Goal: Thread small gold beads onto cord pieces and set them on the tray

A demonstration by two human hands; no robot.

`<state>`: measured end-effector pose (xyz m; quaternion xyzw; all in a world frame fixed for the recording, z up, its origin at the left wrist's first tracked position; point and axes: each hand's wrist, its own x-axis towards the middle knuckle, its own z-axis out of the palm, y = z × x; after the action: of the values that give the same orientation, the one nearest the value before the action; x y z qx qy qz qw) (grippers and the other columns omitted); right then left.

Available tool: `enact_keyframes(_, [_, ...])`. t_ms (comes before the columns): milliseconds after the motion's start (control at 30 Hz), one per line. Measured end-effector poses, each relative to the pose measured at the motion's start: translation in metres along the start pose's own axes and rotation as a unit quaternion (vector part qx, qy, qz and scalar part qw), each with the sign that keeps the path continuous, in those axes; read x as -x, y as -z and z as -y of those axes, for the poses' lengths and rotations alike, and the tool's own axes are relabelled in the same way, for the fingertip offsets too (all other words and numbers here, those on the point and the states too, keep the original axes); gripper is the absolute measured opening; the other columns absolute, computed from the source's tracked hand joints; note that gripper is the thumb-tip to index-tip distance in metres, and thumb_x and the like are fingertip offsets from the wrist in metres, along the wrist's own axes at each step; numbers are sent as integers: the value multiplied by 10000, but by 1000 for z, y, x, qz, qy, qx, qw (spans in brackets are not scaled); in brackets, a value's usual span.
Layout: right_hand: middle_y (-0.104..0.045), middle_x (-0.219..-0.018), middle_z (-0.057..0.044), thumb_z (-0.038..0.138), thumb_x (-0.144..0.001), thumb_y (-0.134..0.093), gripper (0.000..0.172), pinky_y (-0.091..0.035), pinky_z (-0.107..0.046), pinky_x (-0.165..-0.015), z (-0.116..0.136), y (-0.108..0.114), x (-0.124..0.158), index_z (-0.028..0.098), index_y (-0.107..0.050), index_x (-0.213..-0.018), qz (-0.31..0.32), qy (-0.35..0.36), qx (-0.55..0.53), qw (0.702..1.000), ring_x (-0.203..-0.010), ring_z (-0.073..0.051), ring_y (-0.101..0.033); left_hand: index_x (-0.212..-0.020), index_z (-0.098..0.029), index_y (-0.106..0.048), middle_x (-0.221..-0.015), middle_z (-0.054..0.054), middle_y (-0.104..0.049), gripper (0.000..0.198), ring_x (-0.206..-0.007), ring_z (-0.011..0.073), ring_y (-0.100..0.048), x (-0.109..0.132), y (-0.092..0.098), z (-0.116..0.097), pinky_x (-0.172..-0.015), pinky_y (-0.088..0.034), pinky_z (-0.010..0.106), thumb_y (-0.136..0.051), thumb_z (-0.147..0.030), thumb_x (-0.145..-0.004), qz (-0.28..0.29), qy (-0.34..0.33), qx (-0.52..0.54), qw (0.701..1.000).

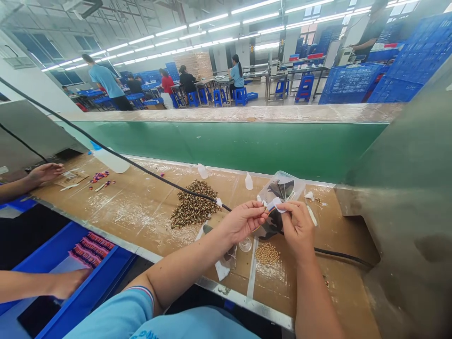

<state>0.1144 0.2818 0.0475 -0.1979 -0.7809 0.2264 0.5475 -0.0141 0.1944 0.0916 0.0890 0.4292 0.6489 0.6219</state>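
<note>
Above the workbench, my left hand [249,219] is closed in a pinch on a small gold bead-like piece [265,209]; the fingertips partly hide it. My right hand [298,228] pinches a short white strip [278,205] with a coloured, cord-like edge running toward the left fingers. The two hands are close together but apart. Behind and under them lies a clear plastic bag [300,184] with camouflage-patterned fabric [277,189]. A heap of gold-and-black beads [194,203] lies left of my left hand. Small plain gold beads [267,254] lie below the hands.
A black cable [148,172] crosses the bench and passes behind my hands. Two small white bottles [249,181] stand at the back edge. Left, a co-worker's hand [68,282] reaches into a blue crate [118,263]. A metal housing [416,226] bounds the right side.
</note>
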Motion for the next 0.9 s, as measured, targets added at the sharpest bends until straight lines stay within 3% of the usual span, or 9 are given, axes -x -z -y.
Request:
enact_keyframes(200, [-570, -839, -17, 105, -842, -497, 201, -473, -252, -659, 6, 2, -1, 231, -653, -862, 26, 23, -43, 998, -770, -118, -583, -795, -58, -579, -694, 35, -602, 120, -557, 28, -581, 1, -4, 0, -566, -497, 94, -492, 18, -827, -7, 75, 78, 994])
enact_keyframes(500, [-590, -823, -33, 120, -847, -507, 184, -491, -268, -652, 0, -2, 2, 220, -662, -863, 38, 64, 44, 996, -763, -135, -594, -755, -34, -584, -669, 54, -596, 211, -550, 33, -587, 6, -10, 1, -550, -496, 72, -411, 0, -871, -22, 95, 132, 986])
enact_keyframes(700, [-614, -840, -32, 125, -850, -497, 186, -501, -255, -662, -9, -6, 3, 219, -657, -856, -27, 23, 60, 998, -772, -135, -614, -773, -37, -582, -653, 51, -595, 213, -535, 32, -584, 11, -13, 0, -528, -497, 64, -401, -21, -884, -21, 122, 158, 980])
enact_keyframes(900, [-676, -835, -27, 248, -852, -581, 109, -494, -247, -671, -19, -8, 7, 220, -684, -872, -34, -23, 56, 998, -737, -133, -631, -770, -44, -571, -643, 43, -587, 217, -518, 30, -578, 12, -11, 1, -506, -490, 63, -392, -27, -891, -25, 130, 157, 979])
